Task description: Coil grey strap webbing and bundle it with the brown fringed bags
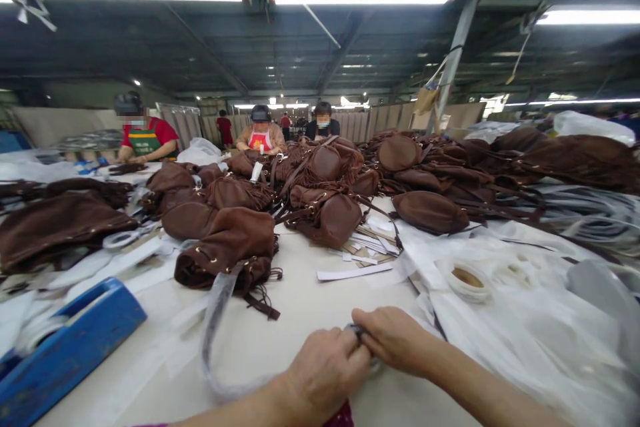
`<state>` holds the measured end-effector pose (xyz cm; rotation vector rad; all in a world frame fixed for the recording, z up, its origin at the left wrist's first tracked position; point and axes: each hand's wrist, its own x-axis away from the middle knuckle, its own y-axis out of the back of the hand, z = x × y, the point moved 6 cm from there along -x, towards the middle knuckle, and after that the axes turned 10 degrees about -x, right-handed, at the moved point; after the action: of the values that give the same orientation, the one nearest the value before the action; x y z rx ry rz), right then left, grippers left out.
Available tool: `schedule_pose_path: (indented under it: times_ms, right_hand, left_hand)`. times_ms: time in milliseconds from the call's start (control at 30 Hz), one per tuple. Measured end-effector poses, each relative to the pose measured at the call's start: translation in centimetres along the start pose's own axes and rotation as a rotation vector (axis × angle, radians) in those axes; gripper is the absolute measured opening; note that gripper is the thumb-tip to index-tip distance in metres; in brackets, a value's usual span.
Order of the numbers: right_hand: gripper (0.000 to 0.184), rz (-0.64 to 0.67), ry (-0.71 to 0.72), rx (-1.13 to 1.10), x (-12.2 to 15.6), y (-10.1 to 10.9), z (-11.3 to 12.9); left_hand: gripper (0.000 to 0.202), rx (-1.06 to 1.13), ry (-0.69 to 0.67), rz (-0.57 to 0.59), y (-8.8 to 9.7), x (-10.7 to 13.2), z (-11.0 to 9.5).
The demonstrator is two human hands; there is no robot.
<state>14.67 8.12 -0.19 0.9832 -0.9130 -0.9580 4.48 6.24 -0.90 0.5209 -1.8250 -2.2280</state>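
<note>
My left hand (327,363) and my right hand (400,337) meet close together over the near table, both closed on a bag strap (213,337). The strap is covered in pale, see-through wrapping. It runs from a brown drawstring bag (230,247), loops down and passes behind my left forearm. Only a small dark bit shows between my fingers, and the rest of the grip is hidden. The bag lies on its side beyond my hands, with gold eyelets and dark tassels.
A blue tape dispenser (75,353) stands at the near left. Brown bags (330,213) are heaped across the back. Paper strips (355,272) lie mid-table. On the right are white sheeting (525,340) and a tape roll (467,280). Several people are at the far side.
</note>
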Motion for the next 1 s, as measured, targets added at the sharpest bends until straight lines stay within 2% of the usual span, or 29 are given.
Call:
schedule_pose_path:
  times_ms: [67,133,300,400,467,567,667,733,867,933,1000]
  right_hand:
    - [0.015,0.034,0.049,0.025,-0.6,0.5,0.5]
    - [0.014,0.007,0.005,0.005,-0.9,0.8,0.4]
    - [0.018,-0.172,-0.251,-0.200,0.1,-0.1,-0.6]
    - [0.014,-0.207,-0.330,-0.274,0.5,-0.4,-0.8]
    - [0.016,-0.170,-0.290,-0.242,0.3,-0.1,-0.5]
    - [0.016,-0.104,-0.183,-0.215,-0.2,0.9,0.1]
    - [0.017,-0.028,-0.059,-0.168,-0.6,1.6,0.6]
    - [0.017,0.033,0.015,-0.141,-0.9,1.7,0.9]
    - [0.019,0.091,0.073,-0.117,-1.3,1.8,1.0]
    - [0.018,0.052,0.031,-0.128,-1.2,1.9,0.6]
    - [0.021,0.015,-0.038,-0.166,-0.6,1.7,0.2]
  left_hand:
    - [0.010,0.020,0.057,0.056,0.0,0.4,1.2]
    - [0.012,0.032,0.107,0.097,-0.4,0.4,1.5]
    - [0.025,-0.032,0.206,0.111,-1.7,-0.5,-0.3]
    - [0.030,0.002,0.200,0.117,-1.5,-0.6,-0.9]
    - [0.036,0.064,0.212,0.145,-1.1,-0.1,-0.2]
    - [0.057,0.140,0.223,0.198,-0.6,1.3,1.6]
    - [0.078,0.142,0.149,0.209,0.0,2.5,2.7]
    - [0.073,0.103,0.074,0.198,0.6,2.6,2.9]
    - [0.039,0.035,-0.058,0.211,1.0,1.4,2.3]
    - [0.035,0.035,-0.031,0.221,0.6,0.6,1.7]
    - [0.037,0.048,0.074,0.209,0.0,-0.1,0.9]
